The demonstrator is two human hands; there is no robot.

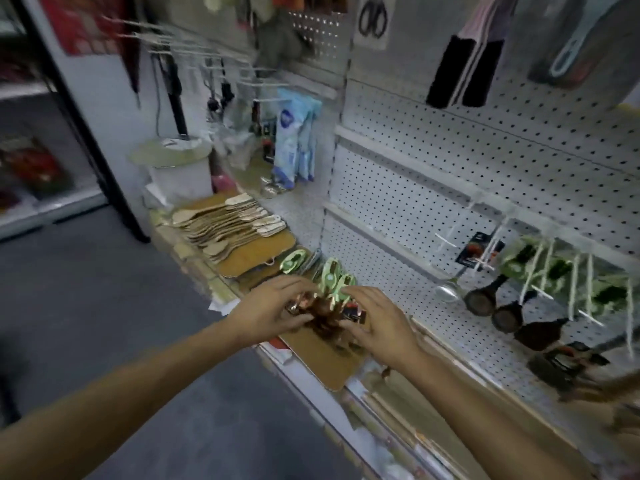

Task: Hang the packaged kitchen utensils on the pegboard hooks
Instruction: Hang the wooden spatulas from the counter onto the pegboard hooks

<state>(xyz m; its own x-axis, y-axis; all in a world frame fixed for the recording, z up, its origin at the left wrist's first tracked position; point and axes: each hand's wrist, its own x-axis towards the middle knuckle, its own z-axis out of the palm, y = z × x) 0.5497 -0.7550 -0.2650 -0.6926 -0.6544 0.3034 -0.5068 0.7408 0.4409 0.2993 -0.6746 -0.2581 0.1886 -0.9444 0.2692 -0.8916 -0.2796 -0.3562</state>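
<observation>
White pegboard (pixel 467 161) lines a shop aisle above a low shelf (pixel 408 327). Both of the person's hands meet over a cardboard sheet (pixel 322 355) on that shelf: the left hand (pixel 273 310) and the right hand (pixel 377 323) together clasp a bundle of packaged utensils (pixel 329 303), dark wooden pieces with green header cards. More such utensils (pixel 502 306) hang from hooks (pixel 540 268) to the right. Pale wooden spoons (pixel 228 223) lie stacked further left along the shelf.

Pale wooden spatulas (pixel 228 223) lie stacked on a shelf beside a white bucket (pixel 180 174).
</observation>
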